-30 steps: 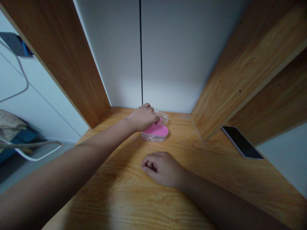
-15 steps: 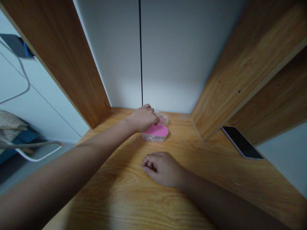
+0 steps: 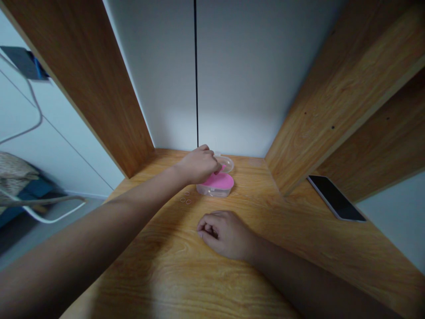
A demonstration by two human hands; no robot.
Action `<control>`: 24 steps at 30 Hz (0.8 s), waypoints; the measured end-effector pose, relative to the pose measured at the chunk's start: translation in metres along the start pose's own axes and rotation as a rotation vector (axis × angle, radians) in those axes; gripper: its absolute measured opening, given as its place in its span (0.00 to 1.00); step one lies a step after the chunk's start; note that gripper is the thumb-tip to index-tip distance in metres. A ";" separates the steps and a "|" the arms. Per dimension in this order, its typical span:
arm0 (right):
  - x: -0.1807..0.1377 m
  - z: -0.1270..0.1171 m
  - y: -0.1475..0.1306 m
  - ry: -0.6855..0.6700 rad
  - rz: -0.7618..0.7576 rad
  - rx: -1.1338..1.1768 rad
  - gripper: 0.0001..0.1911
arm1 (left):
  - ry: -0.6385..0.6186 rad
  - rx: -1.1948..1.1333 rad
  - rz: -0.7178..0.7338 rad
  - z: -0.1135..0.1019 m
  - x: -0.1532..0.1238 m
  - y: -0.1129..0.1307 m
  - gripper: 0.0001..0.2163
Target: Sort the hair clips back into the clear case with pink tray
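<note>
My left hand (image 3: 198, 165) reaches far across the wooden desk (image 3: 186, 274), its fingers pinched together over a small clear plastic box (image 3: 215, 185) with a pink inside. The box's clear lid (image 3: 227, 163) lies open behind it. What the fingertips pinch is too small to make out. Three tiny clear rings (image 3: 185, 199) lie on the desk just left of the box. My right hand (image 3: 226, 234) rests on the desk nearer to me, fingers curled into a loose fist with nothing seen in it.
A dark phone (image 3: 336, 197) lies on the desk at the right beside a wooden side panel (image 3: 335, 97). Another wooden panel (image 3: 96, 88) stands at the left, a white wall (image 3: 232, 75) behind. A chair (image 3: 40, 204) stands beyond the desk's left edge.
</note>
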State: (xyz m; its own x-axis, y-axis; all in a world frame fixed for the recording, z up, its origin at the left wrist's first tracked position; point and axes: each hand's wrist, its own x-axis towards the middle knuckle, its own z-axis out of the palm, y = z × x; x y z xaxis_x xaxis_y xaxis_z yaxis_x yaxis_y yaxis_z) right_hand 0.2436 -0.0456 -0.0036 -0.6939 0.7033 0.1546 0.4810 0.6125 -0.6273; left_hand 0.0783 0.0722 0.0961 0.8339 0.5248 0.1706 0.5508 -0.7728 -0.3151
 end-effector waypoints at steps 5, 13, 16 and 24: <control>0.001 -0.001 0.000 0.001 -0.001 0.000 0.07 | 0.002 -0.004 0.009 0.001 0.001 0.000 0.09; 0.000 0.001 0.001 0.001 0.006 -0.004 0.07 | 0.037 -0.010 -0.030 -0.002 -0.009 -0.004 0.10; 0.000 0.001 0.002 0.005 0.000 -0.009 0.07 | 0.099 -0.083 -0.120 -0.002 -0.028 -0.009 0.11; -0.001 0.000 0.001 0.013 -0.010 -0.017 0.06 | 0.165 -0.312 -0.363 0.041 -0.106 -0.002 0.08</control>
State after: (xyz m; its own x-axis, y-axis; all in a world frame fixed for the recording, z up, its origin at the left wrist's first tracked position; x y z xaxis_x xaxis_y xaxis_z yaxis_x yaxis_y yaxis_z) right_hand 0.2446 -0.0455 -0.0050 -0.6919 0.7015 0.1708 0.4832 0.6258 -0.6123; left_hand -0.0127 0.0329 0.0409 0.5672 0.7357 0.3702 0.7689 -0.6341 0.0819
